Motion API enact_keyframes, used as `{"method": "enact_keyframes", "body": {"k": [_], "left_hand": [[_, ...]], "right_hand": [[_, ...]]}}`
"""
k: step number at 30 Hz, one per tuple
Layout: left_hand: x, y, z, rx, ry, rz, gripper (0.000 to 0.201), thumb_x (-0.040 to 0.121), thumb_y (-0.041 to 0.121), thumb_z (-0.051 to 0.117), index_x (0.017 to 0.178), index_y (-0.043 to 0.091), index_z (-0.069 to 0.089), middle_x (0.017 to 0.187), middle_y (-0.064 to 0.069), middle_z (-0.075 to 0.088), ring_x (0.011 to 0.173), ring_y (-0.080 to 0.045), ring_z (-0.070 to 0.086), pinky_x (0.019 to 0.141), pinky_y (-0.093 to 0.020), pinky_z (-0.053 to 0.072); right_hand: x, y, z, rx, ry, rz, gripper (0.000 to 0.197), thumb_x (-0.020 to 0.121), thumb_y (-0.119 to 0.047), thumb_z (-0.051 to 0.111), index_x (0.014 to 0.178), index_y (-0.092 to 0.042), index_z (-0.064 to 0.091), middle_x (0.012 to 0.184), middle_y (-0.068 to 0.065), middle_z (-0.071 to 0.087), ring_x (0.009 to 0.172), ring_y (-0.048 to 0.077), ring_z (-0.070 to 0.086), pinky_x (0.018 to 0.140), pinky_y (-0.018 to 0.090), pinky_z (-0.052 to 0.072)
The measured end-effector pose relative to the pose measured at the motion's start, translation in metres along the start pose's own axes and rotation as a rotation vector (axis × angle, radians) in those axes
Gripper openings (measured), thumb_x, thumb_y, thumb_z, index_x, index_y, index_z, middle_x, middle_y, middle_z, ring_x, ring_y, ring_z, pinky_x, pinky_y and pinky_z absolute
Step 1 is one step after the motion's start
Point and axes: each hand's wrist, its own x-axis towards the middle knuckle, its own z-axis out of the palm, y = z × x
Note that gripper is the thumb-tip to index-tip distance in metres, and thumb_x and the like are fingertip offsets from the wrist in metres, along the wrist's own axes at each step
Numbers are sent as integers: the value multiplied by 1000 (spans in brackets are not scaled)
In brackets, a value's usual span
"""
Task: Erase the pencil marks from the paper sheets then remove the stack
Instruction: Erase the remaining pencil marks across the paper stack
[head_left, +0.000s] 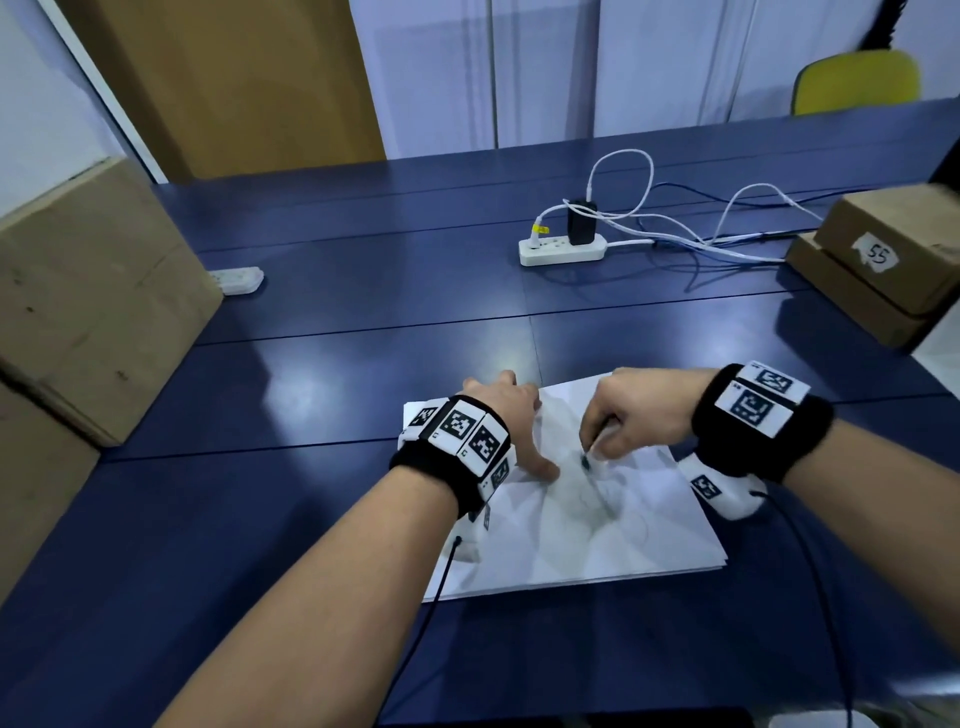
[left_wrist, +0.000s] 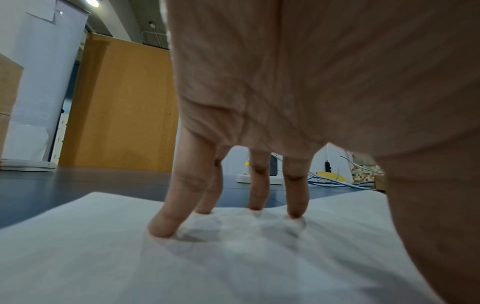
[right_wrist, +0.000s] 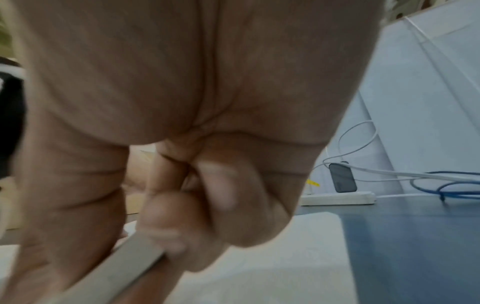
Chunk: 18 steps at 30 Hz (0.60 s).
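Left hand (head_left: 511, 415) presses spread fingertips (left_wrist: 162, 228) on the paper stack (head_left: 597, 540). Right hand (head_left: 636, 415) pinches an eraser (right_wrist: 116, 267). Sheets look thin, slippery; lift by an edge.

Flat stack of white paper sheets (head_left: 613, 540): matt, smooth, faint grey pencil smudges on top sheet. Dark blue table top (head_left: 363, 291): smooth, glossy, mirrors light. White oblong eraser (right_wrist: 122, 265): matt, smooth-sided. Brown cardboard boxes (head_left: 88, 312): dull, slightly scuffed. White plastic power strip (head_left: 563, 249): smooth, light sheen. Black wristbands (head_left: 452, 467): soft cloth, carrying white plastic marker tiles. Tan wood-look door panel (head_left: 244, 78): matt.
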Motion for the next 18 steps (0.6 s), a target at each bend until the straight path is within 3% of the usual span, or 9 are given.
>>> {"method": "enact_keyframes", "body": {"k": [2,5,8,13,14,18], "left_hand": [[0,0,0,-4,-4,4,92,65,68,77,139,25,43,131,-1,44,116,-38,46,78,-41,45],[0,0,-1,-1,0,4,91,66,68,76,138,25,44,130,-2,44,114,-37,46,74,-39,42],[0,0,0,3,-1,0,91,66,68,76,138,25,43,130,-2,44,114,-37,46,74,-40,43],[1,0,0,2,-2,-5,92,65,68,77,140,25,43,132,-1,44,117,-37,45,76,-40,43],[1,0,0,4,-4,-4,92,66,67,77,140,25,43,133,-1,43,117,-37,45,75,-40,42],[2,0,0,0,-2,1,92,66,67,77,139,24,43,132,-1,44,116,-38,45,75,-40,42]], "right_hand": [[7,4,-6,2,78,30,15,80,-34,72,91,-27,77,79,-6,74,72,9,63,70,24,51],[21,11,-14,-40,246,129,17,83,-36,70,93,-24,76,87,-4,75,83,14,62,77,29,52],[24,13,-13,-36,283,150,18,83,-36,67,93,-23,75,90,0,74,88,20,66,80,36,55],[1,-5,-5,-21,-54,-6,14,78,-32,73,91,-27,77,74,-8,72,68,6,62,69,25,52],[1,-6,-5,-23,-64,-17,14,78,-33,73,91,-28,77,73,-9,72,66,3,61,69,23,51],[19,10,-13,-38,215,117,17,79,-40,72,88,-26,75,79,-6,72,80,16,65,74,31,55]]}}
